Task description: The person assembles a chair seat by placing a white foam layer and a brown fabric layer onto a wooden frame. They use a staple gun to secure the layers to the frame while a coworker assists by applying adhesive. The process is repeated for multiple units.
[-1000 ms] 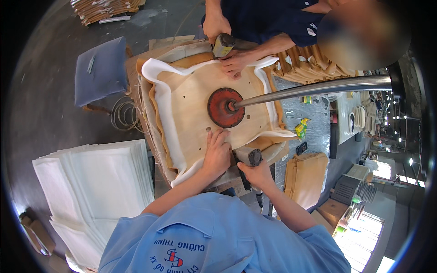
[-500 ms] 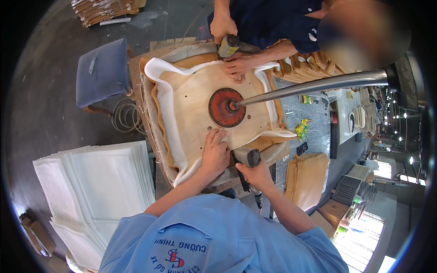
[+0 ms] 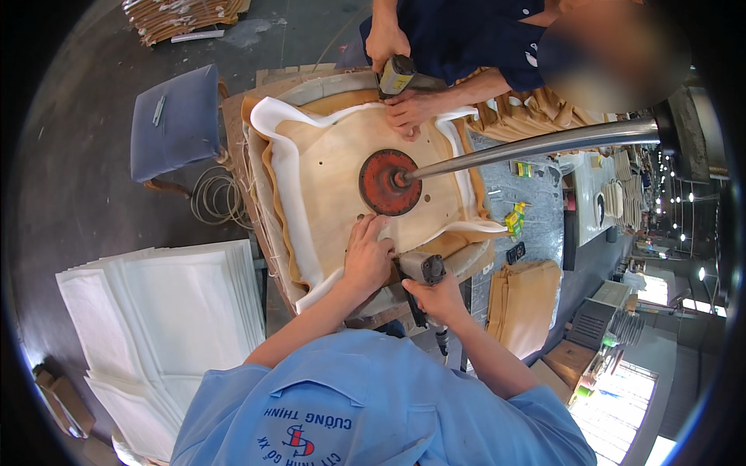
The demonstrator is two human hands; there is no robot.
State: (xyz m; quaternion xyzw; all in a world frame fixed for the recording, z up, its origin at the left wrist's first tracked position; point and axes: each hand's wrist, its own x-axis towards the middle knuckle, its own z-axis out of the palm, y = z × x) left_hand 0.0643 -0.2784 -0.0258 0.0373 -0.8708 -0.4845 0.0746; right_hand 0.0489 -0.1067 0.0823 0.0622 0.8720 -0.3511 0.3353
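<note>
A pale plywood seat panel [image 3: 326,198] lies on the bench, edged by white padding [image 3: 291,210] and tan cover material [image 3: 273,198]. A red round disc [image 3: 390,182] at the end of a metal rod [image 3: 536,144] rests on the panel's middle. My left hand [image 3: 368,252] lies over the panel's near edge, fingers stretched onto the wood; what is under the palm is hidden. Just to its right, my right hand [image 3: 437,297] is closed around the handle of a staple gun [image 3: 422,268], its head at the panel's near edge.
Across the bench a co-worker holds another staple gun [image 3: 396,75] and presses the far edge with a hand [image 3: 406,110]. A blue cushioned chair [image 3: 175,124] and stacked white sheets [image 3: 163,311] are left; folded tan pieces [image 3: 522,307] and small boxes [image 3: 515,219] are right.
The panel and disc appear slightly shifted to the right in the picture. The co-worker's staple gun has moved slightly right too. My hands keep nearly the same places.
</note>
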